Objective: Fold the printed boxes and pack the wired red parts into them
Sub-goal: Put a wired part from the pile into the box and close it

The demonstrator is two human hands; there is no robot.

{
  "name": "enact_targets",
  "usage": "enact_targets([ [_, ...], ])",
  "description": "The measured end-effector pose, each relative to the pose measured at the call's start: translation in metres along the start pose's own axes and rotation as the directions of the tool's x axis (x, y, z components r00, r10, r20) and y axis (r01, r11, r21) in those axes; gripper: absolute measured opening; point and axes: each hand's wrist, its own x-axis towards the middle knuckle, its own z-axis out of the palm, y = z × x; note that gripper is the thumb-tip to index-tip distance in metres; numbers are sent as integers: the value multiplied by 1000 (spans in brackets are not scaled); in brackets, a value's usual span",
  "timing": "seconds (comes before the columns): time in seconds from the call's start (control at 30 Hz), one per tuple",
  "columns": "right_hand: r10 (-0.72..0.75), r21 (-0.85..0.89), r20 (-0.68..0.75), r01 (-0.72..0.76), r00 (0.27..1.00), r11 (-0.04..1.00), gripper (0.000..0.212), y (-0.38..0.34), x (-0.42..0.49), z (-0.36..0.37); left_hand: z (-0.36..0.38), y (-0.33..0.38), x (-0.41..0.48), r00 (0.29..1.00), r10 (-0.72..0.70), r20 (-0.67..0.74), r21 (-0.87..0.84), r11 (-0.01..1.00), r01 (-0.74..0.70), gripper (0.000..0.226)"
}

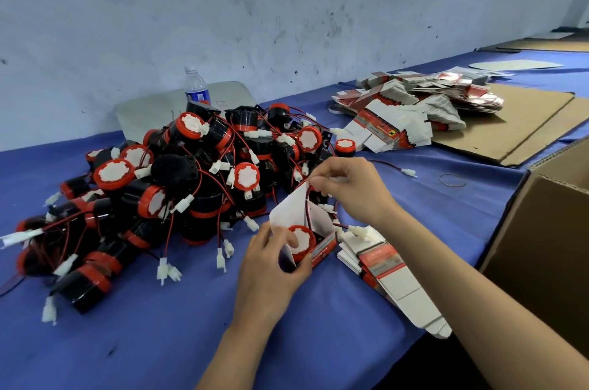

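Blue cloth (153, 345) lies open below the left hand (271, 268), which grips the glossy printed box (323, 250) with a round red part (299, 239) seated inside beside its thumb, while the right hand (350, 189) pinches the tip of the white flap (291, 209) just above, a corrugated carton (548, 246) standing off to its right.

Before you, a red-capped part (302, 240) sits in an open printed box (322, 251), between heaped wired parts (191, 166) and flat boxes (386, 263).
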Motion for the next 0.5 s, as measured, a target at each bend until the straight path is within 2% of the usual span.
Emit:
enact_targets([
  [0.1, -58, 56, 39, 56, 998, 997, 8, -8, -8, 3, 1, 0, 0, 1000, -27, -5, 24, 999, 27, 29],
  [0.2, -110, -10, 69, 111, 992, 994, 7, -12, -12, 6, 2, 2, 0, 999, -39, 2, 14, 999, 39, 29],
  [0.3, -66, -209, 143, 95, 988, 973, 7, -12, -11, 2, 1, 3, -2, 999, -43, 16, 12, 999, 43, 36],
  [0.4, -3, -502, 252, 134, 968, 854, 13, -6, -11, 2, 2, 4, -3, 997, -68, 27, -29, 997, 69, 55],
  [0.5, 34, -649, 298, 176, 954, 740, 18, -7, -14, 9, 5, 6, -4, 996, -88, 22, -64, 994, 90, 62],
])
